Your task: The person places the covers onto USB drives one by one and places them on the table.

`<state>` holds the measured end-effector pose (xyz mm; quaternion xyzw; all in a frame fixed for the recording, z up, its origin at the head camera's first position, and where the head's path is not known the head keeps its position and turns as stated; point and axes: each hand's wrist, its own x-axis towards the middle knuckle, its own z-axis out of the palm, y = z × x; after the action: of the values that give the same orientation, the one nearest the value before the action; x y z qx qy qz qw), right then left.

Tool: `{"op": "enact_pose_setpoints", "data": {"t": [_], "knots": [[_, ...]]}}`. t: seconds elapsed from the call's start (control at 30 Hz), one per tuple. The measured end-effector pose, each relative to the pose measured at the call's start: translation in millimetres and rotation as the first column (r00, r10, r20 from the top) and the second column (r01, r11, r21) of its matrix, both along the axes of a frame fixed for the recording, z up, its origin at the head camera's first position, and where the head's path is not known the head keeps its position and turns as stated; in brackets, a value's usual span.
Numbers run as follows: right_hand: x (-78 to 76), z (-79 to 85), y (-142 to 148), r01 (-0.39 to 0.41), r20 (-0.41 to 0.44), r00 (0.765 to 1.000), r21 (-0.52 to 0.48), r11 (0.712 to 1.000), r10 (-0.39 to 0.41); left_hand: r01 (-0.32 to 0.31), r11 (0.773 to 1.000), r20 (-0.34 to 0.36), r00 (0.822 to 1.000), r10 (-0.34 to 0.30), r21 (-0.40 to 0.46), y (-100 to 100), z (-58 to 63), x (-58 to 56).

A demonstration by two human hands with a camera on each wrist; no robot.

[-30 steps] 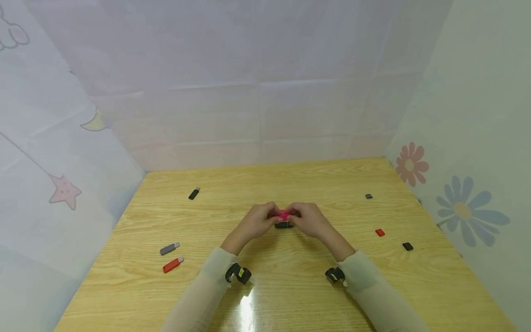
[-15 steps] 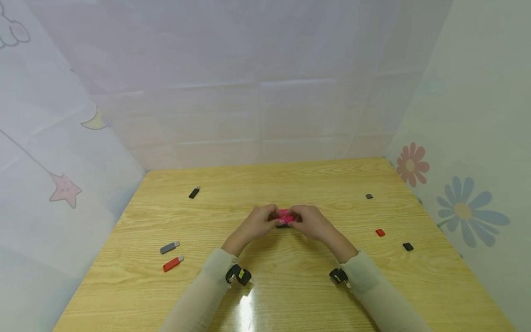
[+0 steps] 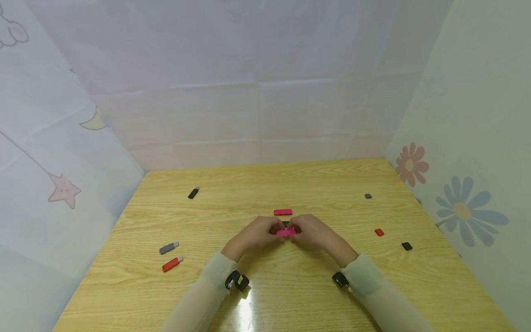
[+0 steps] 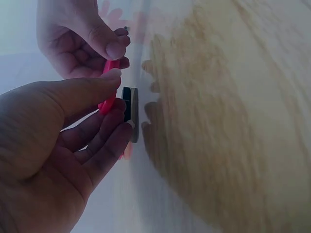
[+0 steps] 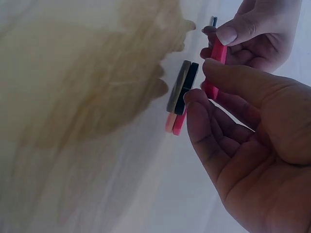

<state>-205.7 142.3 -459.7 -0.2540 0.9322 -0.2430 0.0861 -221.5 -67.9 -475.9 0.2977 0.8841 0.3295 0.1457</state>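
Above the middle of the table, my left hand (image 3: 262, 230) and right hand (image 3: 313, 232) pinch opposite ends of one pink USB stick (image 3: 286, 233) between thumb and fingers. In the left wrist view, the pink USB stick (image 4: 112, 65) spans from one thumb to the other. No metal plug shows on it. Beneath the hands lies a black USB stick (image 5: 191, 80), partly hidden by fingers in the head view. Just behind it, a second pink USB stick (image 3: 283, 212) lies lengthwise on the table.
On the wooden table (image 3: 232, 184), uncapped USB sticks lie at left: a black one (image 3: 193, 192), a grey one (image 3: 168, 247) and a red one (image 3: 172, 264). Small caps lie at right: grey (image 3: 368, 196), red (image 3: 379, 232) and black (image 3: 407, 246). Papered walls border the table.
Both hands have drawn back toward the body with the pink USB stick between them. The second pink USB stick, earlier mostly covered by the fingers, now shows fully behind them.
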Motion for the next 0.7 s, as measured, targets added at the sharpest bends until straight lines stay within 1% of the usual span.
{"op": "enact_pose_setpoints", "data": {"t": [0.17,0.4,0.7], "knots": [[1.7,-1.7,-1.2,-0.025,-0.008,1.000,0.035,0.999,0.025,0.021,0.999,-0.034,0.999,-0.023,-0.037,1.5,-2.0,1.1],[4.2,-1.4,-2.0,-0.041,-0.028,0.999,0.061,0.997,0.043,0.032,0.998,-0.061,0.997,-0.036,-0.055,3.0,-3.3,2.1],[5.6,-0.6,-3.9,-0.018,-0.003,1.000,0.106,0.994,0.018,0.050,0.996,-0.078,0.995,-0.056,-0.076,5.5,-0.4,3.6]]}}
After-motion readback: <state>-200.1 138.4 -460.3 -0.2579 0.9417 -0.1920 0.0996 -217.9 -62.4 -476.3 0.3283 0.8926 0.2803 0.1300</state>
